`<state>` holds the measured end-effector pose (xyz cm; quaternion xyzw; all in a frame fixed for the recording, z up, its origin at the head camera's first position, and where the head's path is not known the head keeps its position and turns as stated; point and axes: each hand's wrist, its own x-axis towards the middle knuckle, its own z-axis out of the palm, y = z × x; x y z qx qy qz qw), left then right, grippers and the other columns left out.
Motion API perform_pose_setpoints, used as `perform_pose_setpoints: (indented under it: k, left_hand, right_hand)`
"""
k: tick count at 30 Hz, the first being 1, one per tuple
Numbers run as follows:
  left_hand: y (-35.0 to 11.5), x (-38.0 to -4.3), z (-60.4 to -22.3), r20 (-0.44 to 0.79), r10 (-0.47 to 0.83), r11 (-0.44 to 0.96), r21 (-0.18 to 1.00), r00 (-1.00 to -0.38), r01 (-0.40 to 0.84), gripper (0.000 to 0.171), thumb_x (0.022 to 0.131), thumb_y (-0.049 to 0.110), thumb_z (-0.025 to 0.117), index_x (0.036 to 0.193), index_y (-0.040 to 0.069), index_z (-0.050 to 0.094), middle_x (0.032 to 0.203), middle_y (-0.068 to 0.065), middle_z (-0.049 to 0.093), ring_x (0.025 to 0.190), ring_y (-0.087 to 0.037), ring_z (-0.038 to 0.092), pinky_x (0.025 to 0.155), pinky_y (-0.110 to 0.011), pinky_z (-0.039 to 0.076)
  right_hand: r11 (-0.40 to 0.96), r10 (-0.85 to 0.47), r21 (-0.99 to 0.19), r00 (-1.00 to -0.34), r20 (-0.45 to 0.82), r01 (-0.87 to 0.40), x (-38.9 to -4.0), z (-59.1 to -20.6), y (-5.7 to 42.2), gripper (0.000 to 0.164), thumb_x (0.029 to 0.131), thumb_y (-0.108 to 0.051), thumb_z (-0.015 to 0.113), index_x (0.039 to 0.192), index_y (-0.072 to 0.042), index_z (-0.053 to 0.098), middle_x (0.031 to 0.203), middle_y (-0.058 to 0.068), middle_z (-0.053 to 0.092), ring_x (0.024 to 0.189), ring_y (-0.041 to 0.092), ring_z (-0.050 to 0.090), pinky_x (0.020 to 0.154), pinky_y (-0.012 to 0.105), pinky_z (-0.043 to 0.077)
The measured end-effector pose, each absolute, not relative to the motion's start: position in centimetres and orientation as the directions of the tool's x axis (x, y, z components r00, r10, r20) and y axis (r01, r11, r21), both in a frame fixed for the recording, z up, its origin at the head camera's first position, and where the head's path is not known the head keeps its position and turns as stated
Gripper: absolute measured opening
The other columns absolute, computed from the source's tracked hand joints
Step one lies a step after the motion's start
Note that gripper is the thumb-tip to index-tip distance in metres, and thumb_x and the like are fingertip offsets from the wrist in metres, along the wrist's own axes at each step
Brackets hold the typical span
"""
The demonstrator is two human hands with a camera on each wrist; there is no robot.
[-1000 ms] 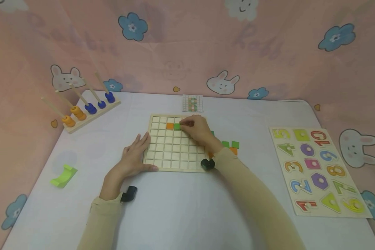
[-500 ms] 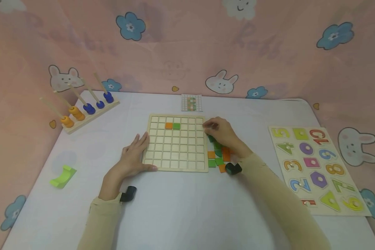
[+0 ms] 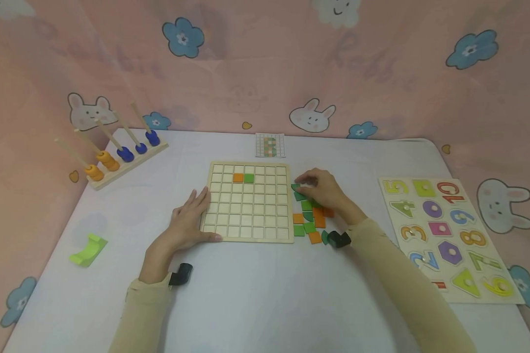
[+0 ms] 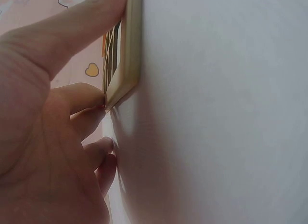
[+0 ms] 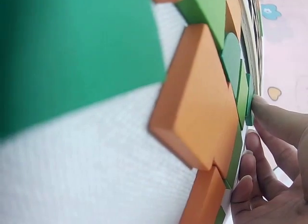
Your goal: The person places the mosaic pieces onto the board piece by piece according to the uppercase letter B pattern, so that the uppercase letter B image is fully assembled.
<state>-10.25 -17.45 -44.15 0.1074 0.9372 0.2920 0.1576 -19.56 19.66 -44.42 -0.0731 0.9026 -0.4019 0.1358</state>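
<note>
A wooden grid board [image 3: 243,208] lies flat, with an orange square tile [image 3: 238,177] and a green square tile [image 3: 249,178] side by side in its upper part. My left hand [image 3: 187,220] rests at the board's lower left, fingers along the left side and thumb [image 4: 91,21] on the front edge. At the board's right side, my right hand [image 3: 324,189] pinches a dark green tile [image 3: 295,187] between thumb and index finger. Its other fingers curl loosely in the right wrist view. Under and before it lie loose orange tiles [image 3: 319,218] and green tiles [image 3: 306,206], partly hidden.
A small pattern card [image 3: 270,145] lies behind the board. A bead abacus [image 3: 128,164] stands at the back left, and a light green curved block [image 3: 89,250] sits at the left. A number puzzle board [image 3: 446,240] lies at the right, partly under the right sleeve.
My right hand has left the green tile on the board and moved right to the loose tiles, where it now pinches a dark green tile. The left hand stays on the board.
</note>
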Motion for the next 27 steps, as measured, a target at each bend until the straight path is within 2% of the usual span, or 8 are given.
perform_pose_setpoints:
  k: [6, 10, 13, 17, 19, 24, 27]
  left_hand:
    - [-17.4, -10.2, -44.1, -0.225, 0.298, 0.803, 0.585, -0.928, 0.116, 0.122, 0.08, 0.037, 0.093, 0.168, -0.001, 0.018, 0.179, -0.017, 0.007, 0.166, -0.043, 0.001, 0.124, -0.07, 0.016]
    - [-17.4, -10.2, -44.0, -0.228, 0.298, 0.803, 0.585, -0.927, 0.114, 0.122, 0.08, 0.037, 0.093, 0.168, -0.001, 0.018, 0.179, -0.017, 0.007, 0.166, -0.043, 0.001, 0.124, -0.07, 0.015]
    - [-17.4, -10.1, -43.9, -0.233, 0.293, 0.802, 0.588, -0.927, 0.106, 0.122, 0.08, 0.037, 0.093, 0.168, -0.001, 0.017, 0.179, -0.017, 0.007, 0.166, -0.043, 0.0, 0.125, -0.069, 0.014]
    - [-17.4, -10.1, -43.9, -0.238, 0.288, 0.804, 0.587, -0.928, 0.099, 0.121, 0.081, 0.037, 0.093, 0.168, -0.001, 0.017, 0.179, -0.017, 0.006, 0.166, -0.043, 0.0, 0.125, -0.069, 0.014]
    - [-17.4, -10.1, -43.9, -0.241, 0.288, 0.806, 0.583, -0.927, 0.099, 0.121, 0.081, 0.037, 0.092, 0.168, 0.0, 0.016, 0.179, -0.017, 0.006, 0.166, -0.043, -0.001, 0.125, -0.069, 0.014]
    - [-17.4, -10.1, -43.9, -0.243, 0.293, 0.806, 0.584, -0.925, 0.102, 0.121, 0.082, 0.036, 0.092, 0.168, -0.001, 0.016, 0.179, -0.017, 0.006, 0.166, -0.043, -0.001, 0.125, -0.069, 0.014]
    - [-17.4, -10.2, -43.9, -0.244, 0.294, 0.806, 0.583, -0.924, 0.102, 0.121, 0.081, 0.036, 0.092, 0.168, -0.001, 0.016, 0.179, -0.017, 0.005, 0.166, -0.043, -0.001, 0.125, -0.069, 0.014]
  right_hand:
    - [0.664, -0.229, -0.747, -0.958, -0.173, -0.024, -19.2, -44.4, 19.4, 0.024, 0.101, -0.011, 0.071, 0.124, -0.004, 0.074, 0.131, 0.016, 0.067, 0.124, 0.034, 0.055, 0.118, 0.054, 0.042]
    - [0.666, -0.244, -0.745, -0.955, -0.17, -0.038, -19.0, -44.3, 19.3, 0.021, 0.101, -0.009, 0.071, 0.122, -0.005, 0.072, 0.121, 0.015, 0.067, 0.113, 0.032, 0.057, 0.106, 0.046, 0.048]
    - [0.667, -0.268, -0.742, -0.95, -0.16, -0.064, -18.9, -44.2, 19.2, 0.024, 0.102, -0.007, 0.069, 0.125, -0.005, 0.071, 0.113, 0.015, 0.066, 0.104, 0.03, 0.055, 0.094, 0.04, 0.047]
    - [0.645, -0.289, -0.757, -0.951, -0.115, -0.104, -19.0, -44.2, 19.2, 0.034, 0.104, -0.007, 0.064, 0.138, -0.008, 0.07, 0.111, 0.015, 0.064, 0.1, 0.027, 0.052, 0.087, 0.035, 0.043]
    - [0.622, -0.288, -0.774, -0.954, -0.083, -0.121, -19.0, -44.1, 19.1, 0.035, 0.104, -0.007, 0.064, 0.139, -0.008, 0.07, 0.112, 0.016, 0.065, 0.101, 0.027, 0.05, 0.087, 0.035, 0.041]
    - [0.559, -0.253, -0.82, -0.967, -0.029, -0.122, -19.2, -43.6, 18.5, 0.019, 0.099, -0.009, 0.074, 0.117, -0.003, 0.076, 0.112, 0.017, 0.073, 0.1, 0.026, 0.059, 0.089, 0.032, 0.045]
    - [0.541, -0.224, -0.834, -0.975, -0.016, -0.111, -19.2, -43.4, 17.8, 0.015, 0.096, -0.011, 0.079, 0.106, -0.001, 0.076, 0.105, 0.017, 0.075, 0.094, 0.024, 0.062, 0.084, 0.027, 0.048]
